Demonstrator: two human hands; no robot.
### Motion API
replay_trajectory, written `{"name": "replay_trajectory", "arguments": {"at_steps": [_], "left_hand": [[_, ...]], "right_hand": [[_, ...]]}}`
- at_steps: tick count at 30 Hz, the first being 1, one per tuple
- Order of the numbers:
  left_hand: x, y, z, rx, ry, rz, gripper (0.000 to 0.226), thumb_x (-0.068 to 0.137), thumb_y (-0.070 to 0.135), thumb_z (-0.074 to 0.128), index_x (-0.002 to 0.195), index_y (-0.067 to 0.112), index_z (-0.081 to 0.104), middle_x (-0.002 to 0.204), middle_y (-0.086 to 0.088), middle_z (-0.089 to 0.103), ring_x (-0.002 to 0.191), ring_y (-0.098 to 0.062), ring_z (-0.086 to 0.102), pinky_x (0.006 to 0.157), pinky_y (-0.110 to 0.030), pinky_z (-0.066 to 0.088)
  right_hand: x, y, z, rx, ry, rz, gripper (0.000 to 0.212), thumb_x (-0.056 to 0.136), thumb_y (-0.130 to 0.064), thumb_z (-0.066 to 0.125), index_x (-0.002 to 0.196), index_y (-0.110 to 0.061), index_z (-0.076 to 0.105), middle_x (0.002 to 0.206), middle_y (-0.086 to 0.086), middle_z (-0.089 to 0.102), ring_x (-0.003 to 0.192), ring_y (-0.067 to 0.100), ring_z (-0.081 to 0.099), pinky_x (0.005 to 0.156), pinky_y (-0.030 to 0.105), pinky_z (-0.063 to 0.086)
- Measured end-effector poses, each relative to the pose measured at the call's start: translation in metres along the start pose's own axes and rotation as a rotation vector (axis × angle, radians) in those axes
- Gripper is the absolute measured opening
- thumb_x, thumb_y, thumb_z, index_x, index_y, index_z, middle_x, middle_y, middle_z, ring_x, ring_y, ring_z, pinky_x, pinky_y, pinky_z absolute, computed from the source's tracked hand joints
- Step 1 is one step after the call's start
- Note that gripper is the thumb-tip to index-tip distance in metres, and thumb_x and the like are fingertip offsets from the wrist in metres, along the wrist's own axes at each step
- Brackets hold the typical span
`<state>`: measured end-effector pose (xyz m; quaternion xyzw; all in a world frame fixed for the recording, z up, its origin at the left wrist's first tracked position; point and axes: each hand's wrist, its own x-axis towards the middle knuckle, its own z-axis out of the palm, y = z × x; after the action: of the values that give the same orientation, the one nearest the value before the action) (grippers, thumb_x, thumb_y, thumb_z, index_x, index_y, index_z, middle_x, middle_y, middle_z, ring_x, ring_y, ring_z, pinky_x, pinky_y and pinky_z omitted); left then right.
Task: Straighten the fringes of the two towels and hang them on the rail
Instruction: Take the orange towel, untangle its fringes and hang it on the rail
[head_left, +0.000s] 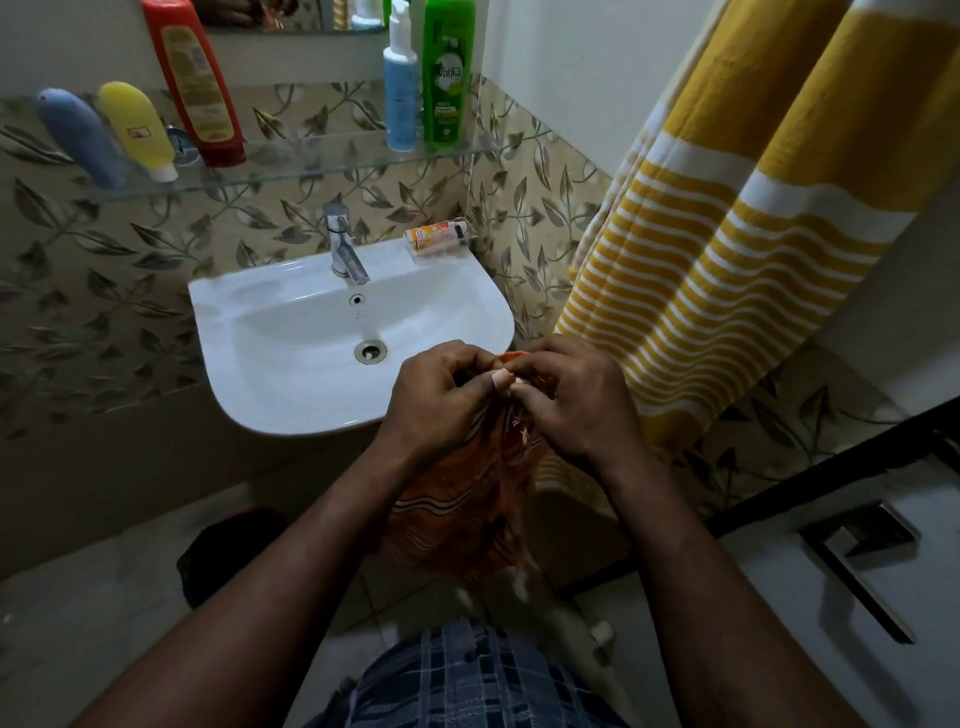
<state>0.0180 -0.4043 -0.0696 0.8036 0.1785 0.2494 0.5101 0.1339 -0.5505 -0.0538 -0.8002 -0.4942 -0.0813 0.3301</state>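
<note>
An orange towel with thin white stripes hangs bunched below my two hands, in front of the sink. My left hand grips its upper edge with curled fingers. My right hand pinches the same edge right beside it, and pale fringe threads show between the fingertips. A yellow towel with white stripes hangs down the right side from above the frame. Whatever it hangs from is out of view.
A white sink with a chrome tap is fixed to the leaf-patterned wall. A glass shelf above carries several bottles. A door with a metal handle stands at the right. A dark object lies on the floor.
</note>
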Motion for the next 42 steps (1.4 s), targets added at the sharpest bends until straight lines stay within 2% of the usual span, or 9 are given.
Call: {"name": "replay_trajectory", "arguments": {"at_steps": [4, 7, 12, 15, 19, 23, 29, 36, 42], "left_hand": [[0.002, 0.004, -0.003, -0.019, -0.064, 0.024, 0.016, 0.089, 0.032, 0.071, 0.096, 0.021, 0.081, 0.089, 0.007, 0.077, 0.085, -0.009, 0.072, 0.078, -0.04, 0.059], [-0.004, 0.0, -0.006, -0.065, -0.076, 0.037, 0.019, 0.091, 0.017, 0.068, 0.106, 0.024, 0.076, 0.099, 0.009, 0.078, 0.096, -0.008, 0.074, 0.088, -0.038, 0.061], [-0.013, -0.004, -0.004, -0.047, -0.082, 0.034, 0.025, 0.094, 0.006, 0.068, 0.109, 0.024, 0.059, 0.097, 0.009, 0.072, 0.093, -0.009, 0.072, 0.081, -0.033, 0.058], [-0.013, -0.005, -0.002, -0.025, -0.058, 0.046, 0.025, 0.093, 0.002, 0.065, 0.104, 0.022, 0.056, 0.094, 0.008, 0.071, 0.088, -0.011, 0.071, 0.078, -0.032, 0.057], [-0.014, -0.008, 0.002, 0.042, -0.035, 0.065, 0.019, 0.094, 0.008, 0.069, 0.103, 0.021, 0.058, 0.092, 0.006, 0.073, 0.083, -0.012, 0.072, 0.076, -0.045, 0.059], [-0.013, -0.009, 0.007, 0.036, 0.037, 0.064, 0.018, 0.095, 0.009, 0.07, 0.102, 0.021, 0.057, 0.089, 0.005, 0.074, 0.079, -0.012, 0.073, 0.073, -0.044, 0.06], [-0.011, -0.01, 0.009, 0.015, 0.031, 0.157, 0.031, 0.092, -0.01, 0.059, 0.099, 0.019, 0.068, 0.087, 0.009, 0.073, 0.082, -0.008, 0.072, 0.072, -0.02, 0.057], [-0.007, -0.01, 0.009, -0.154, -0.097, 0.114, 0.024, 0.097, 0.023, 0.068, 0.12, 0.019, 0.077, 0.112, 0.005, 0.078, 0.101, -0.012, 0.075, 0.088, -0.036, 0.063], [0.0, 0.004, 0.007, -0.407, -0.26, -0.01, 0.013, 0.094, 0.031, 0.072, 0.099, 0.019, 0.069, 0.091, 0.002, 0.068, 0.081, -0.016, 0.068, 0.074, -0.038, 0.056]], "right_hand": [[0.001, 0.002, -0.007, 0.104, 0.03, 0.06, 0.01, 0.08, -0.017, 0.085, 0.09, -0.016, 0.082, 0.087, -0.005, 0.073, 0.078, 0.009, 0.067, 0.067, 0.03, 0.053], [0.002, 0.001, -0.008, 0.126, 0.094, 0.098, 0.008, 0.077, -0.017, 0.085, 0.084, -0.016, 0.08, 0.082, -0.005, 0.072, 0.075, 0.009, 0.066, 0.067, 0.027, 0.051], [0.004, -0.001, -0.016, 0.226, 0.155, 0.132, 0.006, 0.078, -0.016, 0.083, 0.083, -0.015, 0.079, 0.085, -0.005, 0.073, 0.079, 0.009, 0.069, 0.07, 0.025, 0.053], [0.005, 0.0, -0.019, 0.313, 0.173, 0.188, 0.006, 0.078, -0.018, 0.082, 0.082, -0.016, 0.079, 0.087, -0.005, 0.075, 0.08, 0.012, 0.071, 0.071, 0.03, 0.056], [0.007, 0.002, -0.026, 0.371, 0.198, 0.225, 0.006, 0.078, -0.016, 0.083, 0.082, -0.017, 0.079, 0.089, -0.006, 0.075, 0.085, 0.009, 0.071, 0.076, 0.03, 0.057], [0.008, 0.001, -0.032, 0.411, 0.205, 0.256, 0.006, 0.078, -0.02, 0.082, 0.083, -0.019, 0.078, 0.091, -0.006, 0.076, 0.088, 0.014, 0.073, 0.08, 0.042, 0.061], [0.008, -0.001, -0.041, 0.45, 0.226, 0.251, 0.009, 0.079, -0.017, 0.082, 0.083, -0.023, 0.077, 0.091, -0.006, 0.075, 0.088, 0.013, 0.072, 0.08, 0.042, 0.062], [0.014, -0.004, -0.047, 0.427, 0.232, 0.202, 0.006, 0.081, -0.012, 0.082, 0.085, -0.015, 0.078, 0.09, -0.005, 0.074, 0.089, 0.008, 0.071, 0.08, 0.033, 0.06], [0.017, -0.002, -0.046, 0.426, 0.211, 0.195, 0.006, 0.081, -0.013, 0.082, 0.085, -0.014, 0.078, 0.092, 0.0, 0.075, 0.09, 0.016, 0.073, 0.08, 0.043, 0.061]]}}
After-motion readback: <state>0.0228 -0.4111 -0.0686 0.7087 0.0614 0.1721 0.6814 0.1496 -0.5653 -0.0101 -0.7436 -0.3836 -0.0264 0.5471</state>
